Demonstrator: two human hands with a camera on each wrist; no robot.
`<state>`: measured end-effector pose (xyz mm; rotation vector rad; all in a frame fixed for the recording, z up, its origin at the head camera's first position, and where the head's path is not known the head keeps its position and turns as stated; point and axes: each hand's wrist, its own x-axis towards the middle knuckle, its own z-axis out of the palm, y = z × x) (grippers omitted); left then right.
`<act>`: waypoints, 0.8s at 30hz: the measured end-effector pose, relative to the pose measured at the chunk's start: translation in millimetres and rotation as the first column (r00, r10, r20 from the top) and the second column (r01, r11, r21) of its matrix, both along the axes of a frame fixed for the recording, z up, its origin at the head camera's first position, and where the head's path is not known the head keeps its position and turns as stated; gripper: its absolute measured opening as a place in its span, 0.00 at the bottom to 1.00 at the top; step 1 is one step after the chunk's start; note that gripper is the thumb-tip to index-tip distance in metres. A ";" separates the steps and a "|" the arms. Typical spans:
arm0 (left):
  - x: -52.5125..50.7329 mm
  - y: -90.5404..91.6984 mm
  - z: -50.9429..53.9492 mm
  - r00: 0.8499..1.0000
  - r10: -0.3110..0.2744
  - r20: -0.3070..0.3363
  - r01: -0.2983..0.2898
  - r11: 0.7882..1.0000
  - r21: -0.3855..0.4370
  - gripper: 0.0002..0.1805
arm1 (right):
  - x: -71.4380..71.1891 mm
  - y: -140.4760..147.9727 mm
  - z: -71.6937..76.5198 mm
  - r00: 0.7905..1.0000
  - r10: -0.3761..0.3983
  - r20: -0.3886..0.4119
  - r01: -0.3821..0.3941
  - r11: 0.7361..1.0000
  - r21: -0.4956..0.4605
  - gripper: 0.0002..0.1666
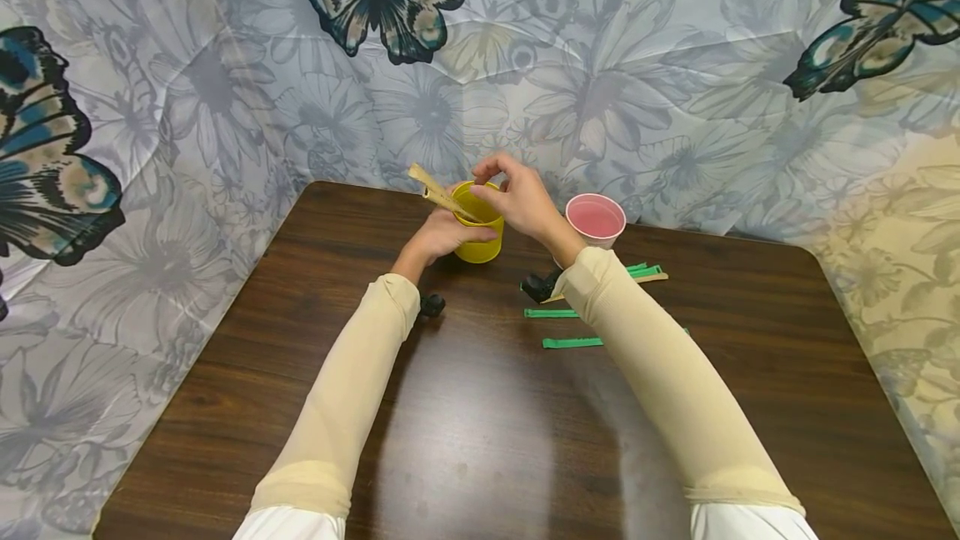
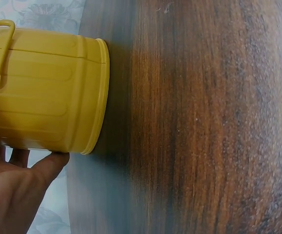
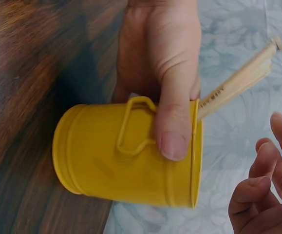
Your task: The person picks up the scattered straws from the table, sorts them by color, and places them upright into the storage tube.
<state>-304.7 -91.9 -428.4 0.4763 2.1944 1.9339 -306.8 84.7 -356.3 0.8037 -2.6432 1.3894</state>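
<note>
A yellow ribbed metal cup with a side handle stands near the table's back edge; whether its base touches the wood I cannot tell. My left hand grips its side, the thumb near the rim and handle in the right wrist view. Slim beige sticks lean out over the cup's left rim, with small print on one. Over the opening, my right hand has loosely bent fingers and holds nothing visible. The left wrist view shows the cup's lower wall and my left fingers beneath it.
A white cup with a pink inside stands right of my right hand. Green sticks and a beige one lie on the brown table, partly under my right forearm. Butterfly-print cloth hangs behind.
</note>
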 end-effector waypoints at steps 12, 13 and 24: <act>1.2 0.5 3.3 0.999 0.009 0.032 -0.008 1.000 -0.028 0.41 | 19.8 27.7 8.8 1.000 0.016 -0.026 -0.013 0.993 0.121 0.15; 1.2 0.2 3.3 1.000 0.008 0.029 -0.007 1.000 -0.025 0.41 | 22.1 31.5 9.4 0.999 0.024 -0.026 -0.021 0.991 0.136 0.15; 1.2 0.7 2.7 1.000 -0.004 -0.013 0.004 1.000 0.004 0.39 | 45.4 74.1 -0.4 0.996 0.080 -0.039 -0.066 0.963 0.263 0.19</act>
